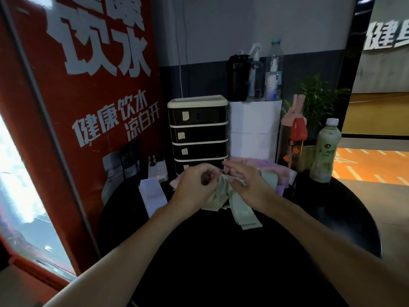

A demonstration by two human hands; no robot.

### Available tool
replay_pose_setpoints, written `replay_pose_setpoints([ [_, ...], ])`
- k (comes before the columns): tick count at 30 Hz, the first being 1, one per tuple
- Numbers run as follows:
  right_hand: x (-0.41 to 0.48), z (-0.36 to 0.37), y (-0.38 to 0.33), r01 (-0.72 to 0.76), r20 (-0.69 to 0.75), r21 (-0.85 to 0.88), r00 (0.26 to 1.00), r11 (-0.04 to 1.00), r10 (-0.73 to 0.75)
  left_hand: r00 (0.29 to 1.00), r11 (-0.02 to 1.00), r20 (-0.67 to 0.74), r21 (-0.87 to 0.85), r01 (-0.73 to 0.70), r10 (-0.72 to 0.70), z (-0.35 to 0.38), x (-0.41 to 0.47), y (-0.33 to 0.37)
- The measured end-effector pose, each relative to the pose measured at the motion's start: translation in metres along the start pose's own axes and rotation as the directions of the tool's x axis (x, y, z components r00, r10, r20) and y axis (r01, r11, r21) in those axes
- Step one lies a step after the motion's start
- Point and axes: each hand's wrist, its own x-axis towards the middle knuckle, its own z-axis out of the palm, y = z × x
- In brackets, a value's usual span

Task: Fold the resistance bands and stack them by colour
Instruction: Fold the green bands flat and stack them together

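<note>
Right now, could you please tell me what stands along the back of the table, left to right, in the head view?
White power strip → black drawer unit → white box → pink bottle → pale green drink bottle.

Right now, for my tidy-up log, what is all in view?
green bands: several, pale green, table centre, under both hands
pink and purple bands: pile, behind hands
pale band: one, whitish, left of hands
table: one, black, round
drawer unit: one, black and cream, table's back
white stand: one, right of drawers
bottles: three, one black, two clear, on stand
drink bottle: one, greenish, table's right
plant: one, green, back right
red machine: one, far left
left hand: one, pinching green bands
right hand: one, pinching green bands
</note>
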Motion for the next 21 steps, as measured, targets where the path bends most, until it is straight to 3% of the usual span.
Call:
replay_pose_setpoints([
  [3,0.016,-0.007,-0.012,0.04,0.112,0.039,0.993,0.998,-0.044,1.0,0.999,-0.001,-0.027,-0.031,0.031,-0.007,0.004,0.009],
  [9,0.026,-0.02,-0.03,-0.001,0.145,0.091,0.989,0.996,-0.012,0.998,0.995,-0.033,-0.088,-0.053,0.05,-0.021,0.006,0.014],
  [13,0.03,-0.019,-0.04,0.036,-0.004,0.02,0.999,0.999,-0.035,0.998,0.998,-0.066,-0.055,-0.015,0.011,-0.022,0.01,0.016],
  [19,0.04,-0.028,-0.054,0.072,-0.227,0.153,0.973,0.986,-0.036,0.98,0.994,-0.188,-0.061,-0.085,0.073,-0.029,0.037,0.032],
  [21,0.042,-0.031,-0.058,0.091,-0.222,0.176,0.974,0.98,-0.05,0.975,0.99,-0.193,-0.069,-0.125,0.11,-0.031,0.048,0.044],
])
